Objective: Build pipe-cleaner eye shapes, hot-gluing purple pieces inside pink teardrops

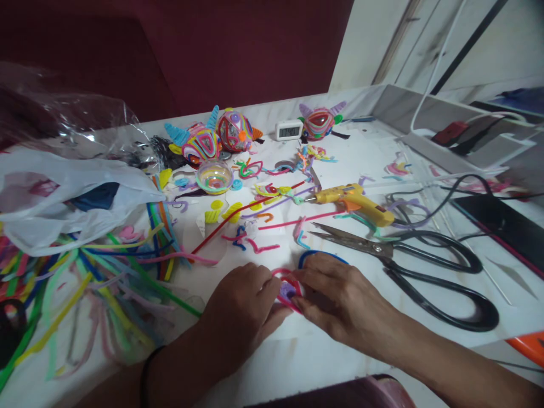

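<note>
A small pink and purple coiled piece (287, 290) is between my two hands near the table's front. My left hand (244, 306) pinches its left side, with the thumb beneath. On its right side, my right hand (335, 297) holds the pink edge between thumb and fingers. A blue pipe cleaner (304, 258) curves behind my right fingers. Right of my right hand lie large black-handled scissors (378, 247), blades apart. Beyond them rests a yellow glue gun (355, 201), its nozzle pointing left.
Pipe cleaners (85, 266) are heaped at the left beside a white plastic bag (76, 192). Decorated round figures (236, 130), a small digital clock (289, 131) and a clear bowl (215, 177) stand at the back. A dark phone (505, 226) lies right, near cables.
</note>
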The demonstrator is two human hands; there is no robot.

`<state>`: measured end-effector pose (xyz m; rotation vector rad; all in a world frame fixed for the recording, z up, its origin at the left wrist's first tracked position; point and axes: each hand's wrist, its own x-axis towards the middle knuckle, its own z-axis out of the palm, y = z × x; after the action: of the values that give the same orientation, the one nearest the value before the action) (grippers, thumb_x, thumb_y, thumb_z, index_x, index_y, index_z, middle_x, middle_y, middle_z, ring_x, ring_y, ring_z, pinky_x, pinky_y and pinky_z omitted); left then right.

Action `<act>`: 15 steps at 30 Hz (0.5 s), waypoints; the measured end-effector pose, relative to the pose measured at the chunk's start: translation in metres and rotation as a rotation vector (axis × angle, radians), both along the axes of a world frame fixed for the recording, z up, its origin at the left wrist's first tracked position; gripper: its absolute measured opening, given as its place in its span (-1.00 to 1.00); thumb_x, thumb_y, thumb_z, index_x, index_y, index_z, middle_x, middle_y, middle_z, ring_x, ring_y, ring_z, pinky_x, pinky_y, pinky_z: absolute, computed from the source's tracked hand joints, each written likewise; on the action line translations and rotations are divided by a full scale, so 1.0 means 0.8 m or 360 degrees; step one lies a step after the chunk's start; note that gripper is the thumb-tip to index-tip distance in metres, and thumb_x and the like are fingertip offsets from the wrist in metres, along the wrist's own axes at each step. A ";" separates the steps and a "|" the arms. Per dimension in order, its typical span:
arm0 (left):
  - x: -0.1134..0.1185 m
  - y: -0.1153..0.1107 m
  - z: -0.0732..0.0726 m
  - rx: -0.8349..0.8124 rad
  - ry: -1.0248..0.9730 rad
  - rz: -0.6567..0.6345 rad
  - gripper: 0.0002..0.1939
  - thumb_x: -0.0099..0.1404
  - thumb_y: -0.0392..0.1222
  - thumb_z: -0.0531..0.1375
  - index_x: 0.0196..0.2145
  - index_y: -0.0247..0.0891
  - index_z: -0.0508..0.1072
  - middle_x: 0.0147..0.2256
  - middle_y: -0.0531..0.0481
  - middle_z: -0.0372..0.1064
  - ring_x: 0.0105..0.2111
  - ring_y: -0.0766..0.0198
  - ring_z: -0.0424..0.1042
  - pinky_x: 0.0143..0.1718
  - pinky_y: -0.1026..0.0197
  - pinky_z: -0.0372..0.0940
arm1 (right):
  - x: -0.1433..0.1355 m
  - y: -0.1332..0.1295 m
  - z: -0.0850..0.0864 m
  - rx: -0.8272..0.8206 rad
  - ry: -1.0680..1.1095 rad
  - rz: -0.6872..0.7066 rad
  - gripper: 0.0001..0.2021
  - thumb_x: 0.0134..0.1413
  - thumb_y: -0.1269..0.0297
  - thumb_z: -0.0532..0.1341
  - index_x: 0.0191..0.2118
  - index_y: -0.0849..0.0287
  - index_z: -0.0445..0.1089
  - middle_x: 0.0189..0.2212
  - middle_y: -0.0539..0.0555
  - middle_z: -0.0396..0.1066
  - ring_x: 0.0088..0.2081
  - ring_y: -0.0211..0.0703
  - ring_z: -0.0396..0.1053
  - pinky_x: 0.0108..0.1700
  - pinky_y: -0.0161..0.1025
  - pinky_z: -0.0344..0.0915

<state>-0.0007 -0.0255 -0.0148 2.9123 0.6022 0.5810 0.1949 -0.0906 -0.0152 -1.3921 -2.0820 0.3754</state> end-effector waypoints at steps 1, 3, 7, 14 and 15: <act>0.000 0.000 0.000 -0.0004 0.0001 -0.0001 -0.74 0.12 -0.28 0.36 -0.26 -0.37 0.41 -0.35 -0.09 0.37 -0.38 0.08 0.38 -0.41 0.03 0.40 | -0.001 0.000 0.000 -0.0017 -0.0016 -0.0001 -0.83 0.20 0.35 0.14 -0.18 0.24 0.45 -0.35 0.16 0.41 -0.28 -0.09 0.38 -0.25 -0.18 0.37; 0.001 0.000 0.000 -0.0013 0.0003 -0.0004 -0.73 0.11 -0.26 0.37 -0.26 -0.37 0.41 -0.35 -0.10 0.37 -0.38 0.07 0.38 -0.41 0.02 0.40 | -0.002 0.001 0.000 -0.0056 -0.0036 0.0000 -0.83 0.20 0.35 0.14 -0.17 0.23 0.45 -0.36 0.14 0.39 -0.30 -0.10 0.38 -0.26 -0.19 0.36; 0.001 -0.001 -0.002 -0.0021 -0.0019 0.0011 -0.71 0.11 -0.21 0.38 -0.27 -0.37 0.41 -0.36 -0.10 0.37 -0.38 0.07 0.38 -0.41 0.00 0.40 | -0.003 0.002 -0.002 -0.0112 -0.0042 0.0013 -0.83 0.20 0.36 0.12 -0.19 0.22 0.45 -0.37 0.11 0.37 -0.31 -0.12 0.36 -0.27 -0.19 0.34; 0.005 -0.004 -0.002 -0.0034 0.0013 0.0141 -0.65 0.05 -0.12 0.42 -0.30 -0.36 0.42 -0.38 -0.11 0.39 -0.37 0.03 0.40 -0.38 -0.04 0.42 | 0.000 0.004 0.001 -0.0146 0.0017 0.0011 -0.87 0.18 0.35 0.15 -0.24 0.23 0.44 -0.39 0.11 0.37 -0.34 -0.13 0.36 -0.30 -0.21 0.33; 0.005 -0.004 -0.001 -0.0026 0.0009 0.0150 -0.63 0.03 -0.12 0.43 -0.29 -0.36 0.42 -0.37 -0.12 0.40 -0.36 0.01 0.41 -0.37 -0.05 0.42 | 0.001 0.003 0.002 -0.0147 0.0042 -0.0005 -0.87 0.18 0.36 0.14 -0.23 0.22 0.44 -0.39 0.10 0.37 -0.34 -0.14 0.36 -0.30 -0.22 0.34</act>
<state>0.0036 -0.0289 -0.0159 2.8841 0.7446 0.5763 0.1959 -0.0880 -0.0133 -1.4359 -2.0638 0.4919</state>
